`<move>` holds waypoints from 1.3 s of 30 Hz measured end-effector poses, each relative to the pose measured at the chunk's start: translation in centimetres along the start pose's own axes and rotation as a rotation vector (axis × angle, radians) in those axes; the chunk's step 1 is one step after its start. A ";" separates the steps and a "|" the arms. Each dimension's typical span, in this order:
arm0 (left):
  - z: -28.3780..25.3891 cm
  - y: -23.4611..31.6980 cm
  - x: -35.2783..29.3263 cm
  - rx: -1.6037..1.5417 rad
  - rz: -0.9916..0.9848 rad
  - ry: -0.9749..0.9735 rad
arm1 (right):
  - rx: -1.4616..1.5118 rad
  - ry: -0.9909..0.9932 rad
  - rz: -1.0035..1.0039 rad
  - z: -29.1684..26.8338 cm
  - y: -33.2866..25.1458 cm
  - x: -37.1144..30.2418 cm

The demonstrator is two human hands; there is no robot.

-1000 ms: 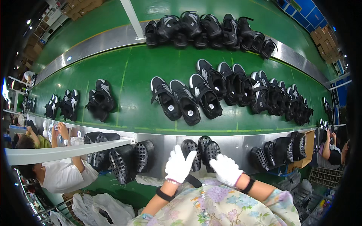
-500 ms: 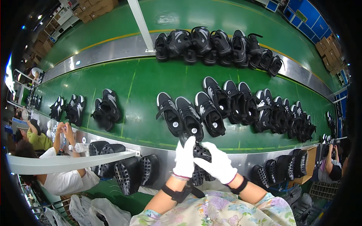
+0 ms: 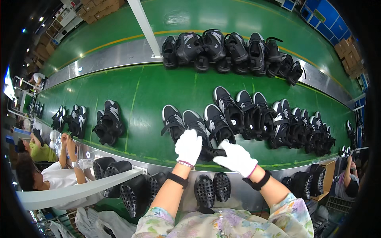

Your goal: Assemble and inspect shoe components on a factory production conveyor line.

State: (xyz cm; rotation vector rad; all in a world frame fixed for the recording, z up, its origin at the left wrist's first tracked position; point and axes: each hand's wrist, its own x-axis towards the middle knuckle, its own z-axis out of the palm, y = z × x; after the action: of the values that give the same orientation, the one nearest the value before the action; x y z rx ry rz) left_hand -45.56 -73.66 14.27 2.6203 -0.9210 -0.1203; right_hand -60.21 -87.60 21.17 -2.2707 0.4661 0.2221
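In white gloves, my hands are close together at the near edge of the green belt. The closed fingers of my left hand (image 3: pixel 189 147) cover the opening and heel of a black sneaker (image 3: pixel 193 118) with a pale toe edge. My right hand (image 3: pixel 237 159) grips a black shoe-shaped block (image 3: pixel 209 153), turned sideways with its ridged end towards that hand. The block's other end lies beside my left hand and the sneaker's heel; exact contact is hidden. Sneakers on the left (image 3: pixel 171 119) and right (image 3: pixel 216 121) flank this one, toes pointing away.
More sneakers (image 3: pixel 285 123) line the belt to the right, and others (image 3: pixel 214 45) crowd the far metal ledge. Black hole-studded blocks (image 3: pixel 204 190) stand along the near ledge. A white post (image 3: pixel 83 184) crosses at left. A co-worker (image 3: pixel 59 174) sits beyond it.
Both hands have moved forward from the near ledge over the belt. The block has turned sideways, and my left hand has shifted onto the sneaker. The sneakers appear slightly lower in view.
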 end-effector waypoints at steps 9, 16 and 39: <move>0.0 -2.0 -0.9 -0.076 -0.031 -0.030 | -0.319 0.056 -0.040 6.8 -2.0 6.2; 0.2 -2.2 -2.0 -0.050 0.047 0.025 | -0.351 0.124 -0.034 7.6 0.4 8.9; -1.9 1.5 -20.1 -0.380 -0.435 -0.448 | -0.002 -0.071 -0.162 6.7 -1.1 -16.5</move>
State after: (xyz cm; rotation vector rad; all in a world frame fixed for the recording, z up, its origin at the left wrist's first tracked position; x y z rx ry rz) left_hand -61.87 -61.72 15.85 2.4176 -0.3756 -0.9257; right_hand -74.96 -77.70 22.42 -2.2804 0.2433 0.2196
